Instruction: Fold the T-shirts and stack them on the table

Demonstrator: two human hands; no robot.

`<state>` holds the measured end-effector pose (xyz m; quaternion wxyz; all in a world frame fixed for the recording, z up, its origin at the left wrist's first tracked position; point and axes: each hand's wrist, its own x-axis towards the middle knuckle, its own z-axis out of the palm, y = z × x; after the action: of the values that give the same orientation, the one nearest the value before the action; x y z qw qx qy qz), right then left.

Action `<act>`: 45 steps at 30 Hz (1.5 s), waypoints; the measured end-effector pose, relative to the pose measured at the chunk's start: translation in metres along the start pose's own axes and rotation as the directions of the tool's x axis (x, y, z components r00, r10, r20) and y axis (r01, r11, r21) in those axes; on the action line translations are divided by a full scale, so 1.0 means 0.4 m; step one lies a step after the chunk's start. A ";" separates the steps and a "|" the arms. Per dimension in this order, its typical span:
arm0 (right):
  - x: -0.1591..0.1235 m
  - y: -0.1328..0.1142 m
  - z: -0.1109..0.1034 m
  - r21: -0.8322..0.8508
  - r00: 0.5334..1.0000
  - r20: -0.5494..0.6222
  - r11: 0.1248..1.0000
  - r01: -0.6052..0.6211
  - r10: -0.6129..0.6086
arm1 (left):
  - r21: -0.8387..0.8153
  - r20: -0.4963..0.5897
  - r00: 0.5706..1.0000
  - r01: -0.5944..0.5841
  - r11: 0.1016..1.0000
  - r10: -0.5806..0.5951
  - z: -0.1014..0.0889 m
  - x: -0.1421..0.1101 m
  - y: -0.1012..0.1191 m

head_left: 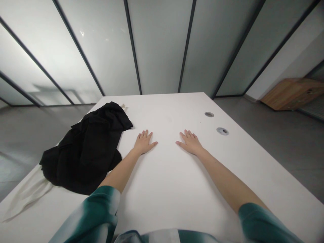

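Note:
My left hand (pixel 144 142) lies palm down on the white table (pixel 162 189), fingers stretched out and thumb pointing inward. Opposite it, my right hand (pixel 190 143) rests flat in the same way, its fingers apart. Neither hand holds anything, and a bare strip of tabletop separates them. To the left of my left hand is a crumpled black garment (pixel 88 148), partly behind my left forearm. White cloth (pixel 29 194) sticks out from under its lower left end, and a small pale bit shows at its far end.
Two round grommets, a farther one (pixel 209 114) and a nearer one (pixel 222 131), sit in the tabletop right of my right hand. Frosted glass panels (pixel 159 47) stand behind the table. A wooden cabinet (pixel 291 94) is on the grey floor (pixel 253 121) at far right.

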<state>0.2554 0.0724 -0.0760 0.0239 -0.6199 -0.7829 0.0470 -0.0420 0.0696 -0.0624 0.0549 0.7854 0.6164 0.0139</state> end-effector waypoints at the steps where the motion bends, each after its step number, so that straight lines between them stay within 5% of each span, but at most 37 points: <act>1: 0.000 0.000 0.000 0.001 1.000 0.001 1.000 -0.001 0.001 | 0.002 0.005 1.000 0.001 1.000 -0.001 -0.002 -0.001 0.001; 23: -0.007 -0.003 -0.021 0.025 1.000 0.017 1.000 -0.018 0.017 | -0.001 -0.028 1.000 -0.005 1.000 0.005 -0.007 -0.004 0.002; 33: 0.001 0.012 -0.006 0.067 1.000 -0.005 0.998 -0.007 0.007 | -0.127 -0.106 0.994 0.023 0.992 -0.037 0.001 0.007 -0.014; 39: -0.003 0.005 -0.014 0.059 1.000 -0.005 0.998 -0.006 0.006 | -0.249 -0.277 0.901 0.268 0.931 -0.333 -0.023 0.020 -0.039; 42: -0.004 0.000 -0.018 0.056 1.000 0.012 0.998 -0.009 0.008 | -0.182 -0.405 0.834 0.327 0.927 -0.374 -0.052 0.023 -0.064; 45: -0.002 0.000 -0.016 0.054 1.000 0.012 0.999 -0.008 0.007 | -0.085 -0.381 0.836 0.394 0.915 -0.395 -0.083 0.043 -0.106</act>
<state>0.2561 0.0720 -0.0696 0.0359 -0.6217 -0.7792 0.0716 -0.0817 0.0983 -0.0346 -0.0660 0.6228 0.7632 0.1592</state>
